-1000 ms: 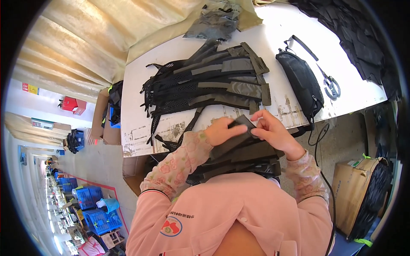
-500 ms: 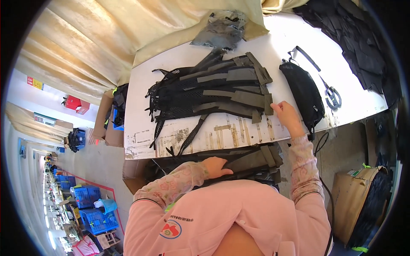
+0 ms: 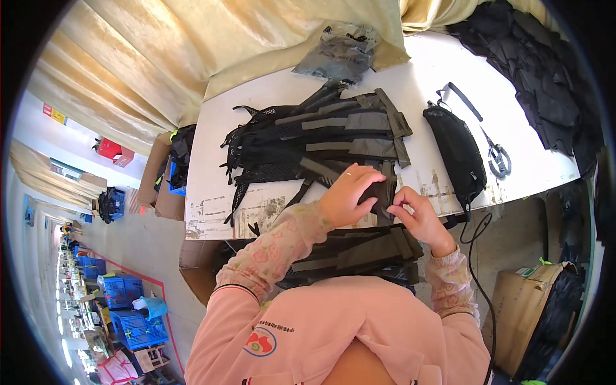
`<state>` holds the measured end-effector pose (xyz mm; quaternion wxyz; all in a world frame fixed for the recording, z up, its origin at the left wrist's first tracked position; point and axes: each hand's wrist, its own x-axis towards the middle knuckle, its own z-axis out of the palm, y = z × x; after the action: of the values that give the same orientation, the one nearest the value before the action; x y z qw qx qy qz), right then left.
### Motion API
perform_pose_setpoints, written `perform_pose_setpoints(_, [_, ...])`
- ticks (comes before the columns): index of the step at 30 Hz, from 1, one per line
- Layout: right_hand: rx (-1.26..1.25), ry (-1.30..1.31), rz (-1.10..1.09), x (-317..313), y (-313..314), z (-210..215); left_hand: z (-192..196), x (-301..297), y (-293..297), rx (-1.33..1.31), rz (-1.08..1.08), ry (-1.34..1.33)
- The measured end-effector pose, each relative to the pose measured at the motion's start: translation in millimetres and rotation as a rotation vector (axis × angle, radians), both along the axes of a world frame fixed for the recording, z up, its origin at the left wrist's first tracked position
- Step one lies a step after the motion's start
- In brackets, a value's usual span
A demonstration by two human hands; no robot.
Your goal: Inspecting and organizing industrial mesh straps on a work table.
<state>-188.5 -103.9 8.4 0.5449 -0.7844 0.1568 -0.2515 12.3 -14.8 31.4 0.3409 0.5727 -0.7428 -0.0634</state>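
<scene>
Both hands now meet at one strap (image 3: pixel 385 196), where half a second ago they were apart: the left hand (image 3: pixel 350 196) then lay on the lower stack (image 3: pixel 359 249) and the right hand (image 3: pixel 418 219) reached alone to the stack (image 3: pixel 321 131) on the table (image 3: pixel 420 74). Now the left hand is curled around the dark end, thumb against fingers, and the right hand pinches its edge with thumb and fingertips, the two almost touching. This strap is the near one of the stack, its end drawn toward the table's front edge while the others lie flat behind it. A second ago the hands worked a dark piece over the lower stack, so this looks like the next piece being taken up, in a repeated, piece-by-piece handling. What the fingertips do at the fold is too small to tell. The pouch (image 3: pixel 454 154) lies untouched.
</scene>
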Motion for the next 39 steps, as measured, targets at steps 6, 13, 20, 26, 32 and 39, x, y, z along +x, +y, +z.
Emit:
perform_pose_setpoints(6, [-0.033, 0.026, -0.117, -9, 0, -8, -12, 8, -17, 0.231, -0.141, 0.11])
perform_pose_setpoints(13, [-0.453, -0.031, -0.449, 21, 32, 9, -39, -4, -20, 0.451, -0.004, 0.873])
perform_pose_setpoints(20, [-0.493, 0.083, -0.391, 22, 25, -16, -41, 3, -7, 0.516, 0.076, 0.845])
perform_pose_setpoints(26, [-0.508, 0.064, -0.288, 23, 16, -9, -40, 4, 0, 0.562, 0.035, 0.801])
perform_pose_setpoints(32, [-0.344, 0.149, -0.162, 22, 2, -2, -33, -6, 6, 0.483, -0.051, 0.755])
perform_pose_setpoints(39, [-0.493, -0.025, -0.363, 30, -3, -11, -16, -24, 20, 0.216, -0.121, 0.208])
